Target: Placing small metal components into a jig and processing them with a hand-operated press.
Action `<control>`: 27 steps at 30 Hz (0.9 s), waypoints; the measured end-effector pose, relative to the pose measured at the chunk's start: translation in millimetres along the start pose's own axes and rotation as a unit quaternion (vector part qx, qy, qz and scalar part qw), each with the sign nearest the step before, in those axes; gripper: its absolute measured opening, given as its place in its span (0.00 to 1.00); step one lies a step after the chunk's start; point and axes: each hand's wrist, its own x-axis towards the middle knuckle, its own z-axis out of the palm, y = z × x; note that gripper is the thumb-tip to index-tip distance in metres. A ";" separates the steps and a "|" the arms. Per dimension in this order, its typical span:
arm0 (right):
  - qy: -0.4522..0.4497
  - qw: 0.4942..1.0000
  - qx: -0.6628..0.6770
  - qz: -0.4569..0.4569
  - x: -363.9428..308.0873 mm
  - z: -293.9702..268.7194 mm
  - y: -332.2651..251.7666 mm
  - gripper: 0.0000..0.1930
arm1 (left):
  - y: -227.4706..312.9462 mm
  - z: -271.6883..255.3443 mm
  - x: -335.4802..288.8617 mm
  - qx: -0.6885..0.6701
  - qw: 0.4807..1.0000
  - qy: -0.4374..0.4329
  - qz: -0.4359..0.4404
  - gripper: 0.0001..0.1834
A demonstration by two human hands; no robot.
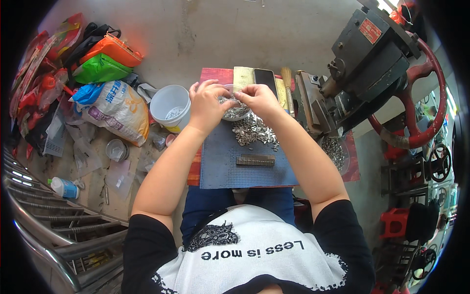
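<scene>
Both my hands meet at a clear round plastic tub (236,117) of small silvery metal pieces at the far side of the blue ribbed mat (215,164). My left hand (209,104) is over the tub's left side, fingers curled and thumb bent inward. From the right, my right hand (262,100) reaches over the rim with thumb and forefinger pinched together. What lies in either hand's fingertips is too small to make out. A loose heap of metal pieces (254,131) spreads below the tub. Nearer me lies a dark notched metal bar (255,160).
A phone (265,77) and a brush (287,81) lie beyond my right hand. To the right stands a dark machine press (364,59) with a red handwheel (413,93). A white bucket (161,105), a filled sack (115,110) and a metal railing (58,235) are at left.
</scene>
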 end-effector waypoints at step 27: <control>-0.064 0.977 -0.205 -0.010 -108.0 18.7 39.8 0.10 | 55.0 -4.7 -140.6 -0.075 0.989 -0.089 -0.093 0.16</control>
